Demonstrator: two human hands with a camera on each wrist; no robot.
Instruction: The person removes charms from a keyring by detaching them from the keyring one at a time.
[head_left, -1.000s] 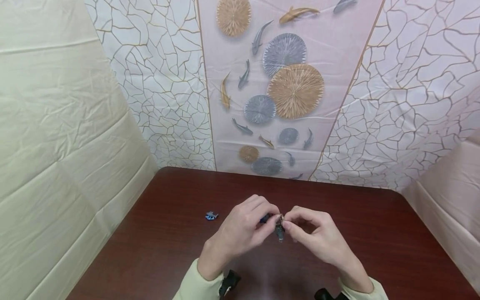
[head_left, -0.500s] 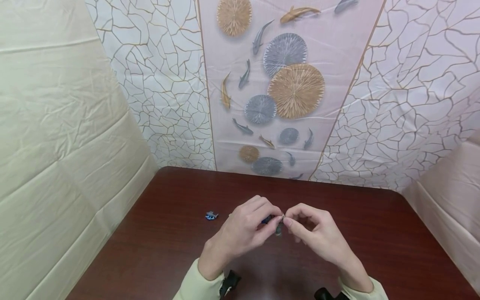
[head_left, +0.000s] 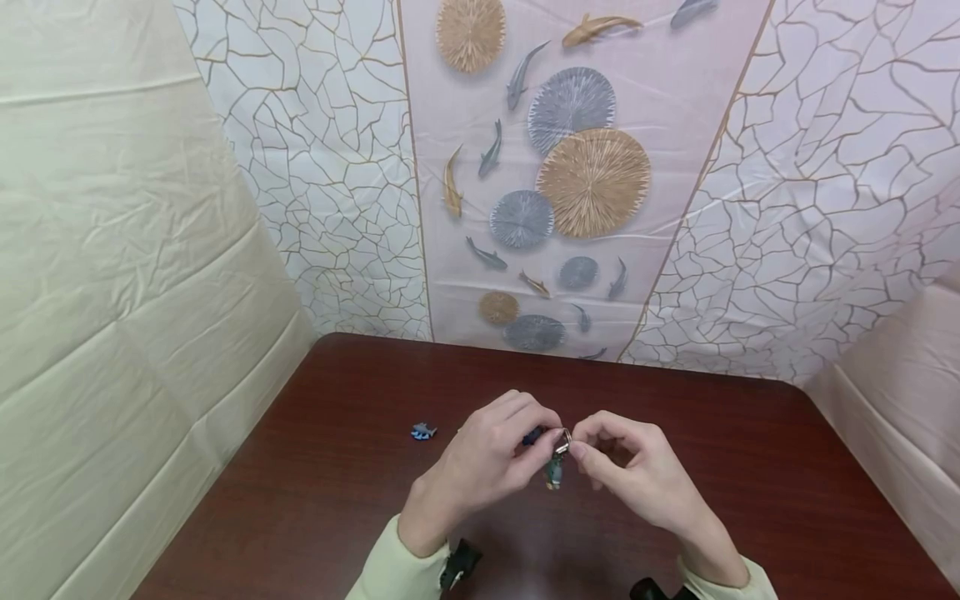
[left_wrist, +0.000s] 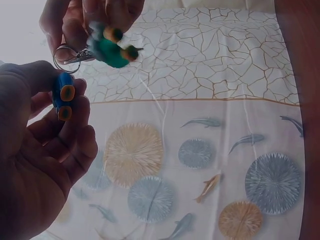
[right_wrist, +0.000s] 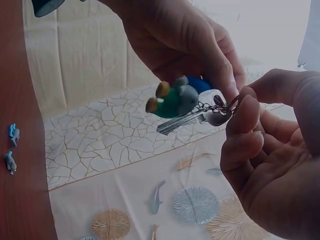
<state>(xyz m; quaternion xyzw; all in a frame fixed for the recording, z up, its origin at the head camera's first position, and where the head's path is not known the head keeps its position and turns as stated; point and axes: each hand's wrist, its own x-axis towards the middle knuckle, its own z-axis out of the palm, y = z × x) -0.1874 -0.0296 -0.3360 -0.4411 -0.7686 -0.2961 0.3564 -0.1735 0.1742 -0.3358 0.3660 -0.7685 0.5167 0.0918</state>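
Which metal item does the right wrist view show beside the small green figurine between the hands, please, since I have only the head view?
Observer: A metal key, extending alongside the green figurine.
Operator: Thank you; does the shark figurine have company on the table, as I see only the shark beyond the left hand?
Observer: Yes, the right wrist view shows a second small figurine near it.

head view: bright | wrist views: dim, top glare | left wrist: green figure [left_wrist: 111, 55] blurred
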